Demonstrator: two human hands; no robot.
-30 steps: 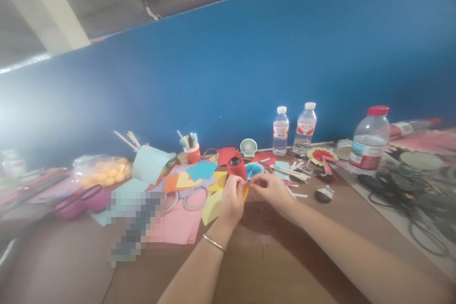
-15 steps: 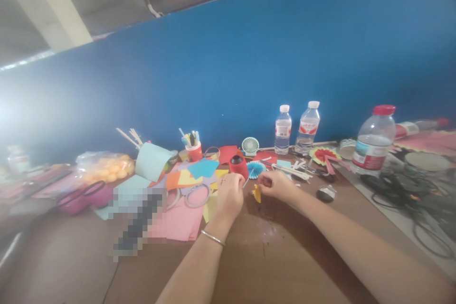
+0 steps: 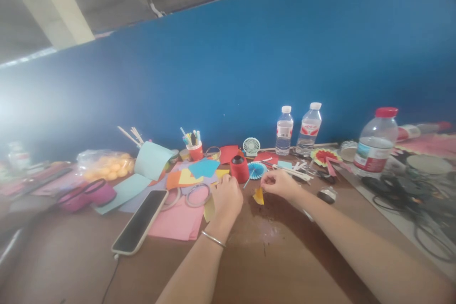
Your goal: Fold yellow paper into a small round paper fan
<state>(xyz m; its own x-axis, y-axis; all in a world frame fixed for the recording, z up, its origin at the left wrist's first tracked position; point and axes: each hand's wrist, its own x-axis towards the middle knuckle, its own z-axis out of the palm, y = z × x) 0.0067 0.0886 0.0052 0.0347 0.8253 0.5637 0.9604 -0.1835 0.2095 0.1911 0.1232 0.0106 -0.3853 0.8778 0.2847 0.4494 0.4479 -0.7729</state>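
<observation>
My right hand (image 3: 280,184) is closed in a pinch at the top of a small folded piece of yellow paper (image 3: 259,195), which hangs just above the brown table or touches it; I cannot tell which. To its left is my left hand (image 3: 227,197), with a bracelet on the wrist and fingers curled; what they hold, if anything, is hidden. Just beyond the left hand stands a red spool-like cone (image 3: 239,169) with a dark top. Near both hands lies a pleated blue paper fan (image 3: 256,170) on a stick.
Coloured paper sheets (image 3: 178,223) and a phone (image 3: 140,223) lie to the left. Behind are a cup of pens (image 3: 194,151) and a small white fan (image 3: 251,146). Water bottles (image 3: 284,131) stand at the back, a larger bottle (image 3: 375,145) at right, near black cables (image 3: 399,194).
My left hand has shifted slightly left and down, away from the blue fan's stick. My right hand has moved a little right, and the yellow paper has moved slightly with it.
</observation>
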